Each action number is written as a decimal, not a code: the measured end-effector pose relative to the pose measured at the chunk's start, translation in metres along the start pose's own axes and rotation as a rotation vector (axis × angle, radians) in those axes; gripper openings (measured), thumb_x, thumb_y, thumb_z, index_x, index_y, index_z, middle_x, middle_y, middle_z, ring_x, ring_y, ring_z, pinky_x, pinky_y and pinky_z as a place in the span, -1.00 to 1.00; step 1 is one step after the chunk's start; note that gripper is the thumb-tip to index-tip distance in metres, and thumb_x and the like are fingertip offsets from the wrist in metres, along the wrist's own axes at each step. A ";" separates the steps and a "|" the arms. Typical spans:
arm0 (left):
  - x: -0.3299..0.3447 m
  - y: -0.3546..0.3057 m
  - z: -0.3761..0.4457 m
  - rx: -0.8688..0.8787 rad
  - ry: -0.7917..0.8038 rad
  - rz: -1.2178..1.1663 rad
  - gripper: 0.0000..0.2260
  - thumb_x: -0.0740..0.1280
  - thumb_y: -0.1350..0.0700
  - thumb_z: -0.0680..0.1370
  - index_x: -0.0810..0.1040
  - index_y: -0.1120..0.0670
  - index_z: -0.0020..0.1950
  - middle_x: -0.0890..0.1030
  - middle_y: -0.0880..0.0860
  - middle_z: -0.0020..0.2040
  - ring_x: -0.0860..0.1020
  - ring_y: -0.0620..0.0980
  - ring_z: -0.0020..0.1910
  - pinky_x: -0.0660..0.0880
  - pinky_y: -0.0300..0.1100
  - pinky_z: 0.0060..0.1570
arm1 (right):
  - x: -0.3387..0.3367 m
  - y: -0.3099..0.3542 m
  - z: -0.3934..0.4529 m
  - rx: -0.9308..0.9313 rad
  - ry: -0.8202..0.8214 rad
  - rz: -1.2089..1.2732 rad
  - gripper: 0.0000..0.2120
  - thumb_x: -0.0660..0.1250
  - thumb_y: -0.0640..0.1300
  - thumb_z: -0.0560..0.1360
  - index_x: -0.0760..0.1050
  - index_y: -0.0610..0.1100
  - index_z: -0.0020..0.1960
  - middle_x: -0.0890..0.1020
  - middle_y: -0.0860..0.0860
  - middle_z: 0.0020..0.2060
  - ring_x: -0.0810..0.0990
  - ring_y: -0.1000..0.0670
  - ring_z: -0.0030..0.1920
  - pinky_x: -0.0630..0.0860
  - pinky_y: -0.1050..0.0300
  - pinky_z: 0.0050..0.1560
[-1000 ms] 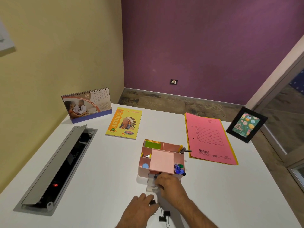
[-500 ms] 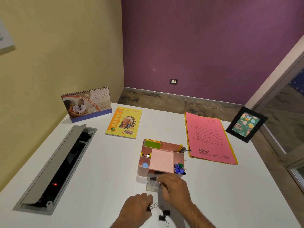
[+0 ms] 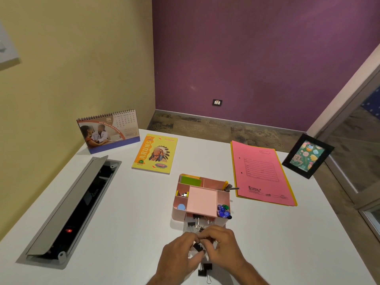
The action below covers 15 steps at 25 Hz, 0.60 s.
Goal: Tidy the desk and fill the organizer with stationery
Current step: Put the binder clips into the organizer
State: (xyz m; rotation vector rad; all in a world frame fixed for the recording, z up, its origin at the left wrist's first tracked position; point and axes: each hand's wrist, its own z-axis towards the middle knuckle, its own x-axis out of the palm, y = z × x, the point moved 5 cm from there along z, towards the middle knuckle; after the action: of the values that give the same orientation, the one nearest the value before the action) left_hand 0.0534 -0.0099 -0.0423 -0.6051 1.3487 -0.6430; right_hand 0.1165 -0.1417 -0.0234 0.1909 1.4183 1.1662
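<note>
A pink desk organizer (image 3: 179,214) stands on the white desk (image 3: 123,212), with green sticky notes, pens, push pins and small items in its compartments. Its clear front drawer (image 3: 190,224) is pulled out and holds several black binder clips. Just in front of the drawer my left hand (image 3: 178,255) and my right hand (image 3: 223,244) meet, fingers pinched around one black binder clip (image 3: 198,247) held between them. Two more binder clips (image 3: 204,269) lie on the desk below my hands.
A yellow notebook (image 3: 155,154) and a desk calendar (image 3: 108,130) sit at the back left. A pink folder (image 3: 262,173) and a framed card (image 3: 307,156) are at the right. An open cable tray (image 3: 72,206) runs along the left side.
My left hand lifted a binder clip off the desk and moved up to the right. My right hand drew back from the drawer to meet it, and both now pinch the clip.
</note>
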 end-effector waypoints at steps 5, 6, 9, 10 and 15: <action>0.007 0.011 -0.003 -0.236 0.117 -0.128 -0.58 0.41 -0.35 0.28 0.34 -0.16 -0.08 0.49 -0.12 -0.28 0.42 -0.17 -0.36 0.35 -0.33 -0.32 | -0.014 -0.005 0.012 0.019 -0.113 -0.072 -0.78 0.44 -0.27 0.35 0.68 0.02 -0.13 0.66 0.26 -0.21 0.62 0.22 -0.17 0.59 0.30 -0.14; 0.010 0.011 -0.005 -0.215 0.179 -0.059 -0.59 0.39 -0.37 0.30 0.35 -0.15 -0.09 0.48 -0.15 -0.29 0.42 -0.18 -0.34 0.35 -0.34 -0.30 | -0.015 -0.004 0.015 -0.007 -0.101 -0.136 -0.79 0.48 -0.26 0.33 0.68 0.00 -0.12 0.68 0.23 -0.20 0.63 0.22 -0.17 0.59 0.32 -0.11; 0.019 0.007 -0.011 -0.162 0.402 0.170 -0.62 0.32 -0.32 0.38 0.37 -0.14 0.06 0.48 -0.21 -0.09 0.50 -0.16 -0.08 0.44 -0.21 -0.08 | -0.007 -0.006 0.022 -0.055 0.026 -0.374 -0.74 0.57 -0.27 0.24 0.66 -0.03 -0.14 0.70 0.12 -0.19 0.65 0.13 -0.24 0.64 0.23 -0.18; 0.023 0.008 -0.013 -0.146 0.444 0.221 -0.62 0.29 -0.29 0.41 0.37 -0.14 0.11 0.49 -0.16 0.01 0.51 -0.10 0.02 0.44 -0.12 -0.02 | -0.003 -0.008 0.023 -0.066 0.066 -0.434 -0.71 0.58 -0.28 0.19 0.65 -0.02 -0.16 0.69 0.11 -0.20 0.64 0.10 -0.28 0.65 0.20 -0.27; 0.042 0.008 -0.014 0.004 0.599 0.444 -0.66 0.18 -0.16 0.52 0.34 -0.01 0.19 0.42 0.13 0.09 0.48 0.18 0.07 0.35 0.01 -0.14 | 0.020 -0.018 0.032 -0.058 0.229 -0.639 -0.63 0.63 -0.21 -0.03 0.68 0.05 -0.27 0.63 0.15 -0.33 0.60 0.12 -0.42 0.55 0.26 -0.48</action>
State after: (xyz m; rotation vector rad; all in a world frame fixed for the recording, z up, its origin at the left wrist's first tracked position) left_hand 0.0449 -0.0352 -0.0785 -0.0851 1.9642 -0.4728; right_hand 0.1466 -0.1193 -0.0416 -0.4249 1.4860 0.7065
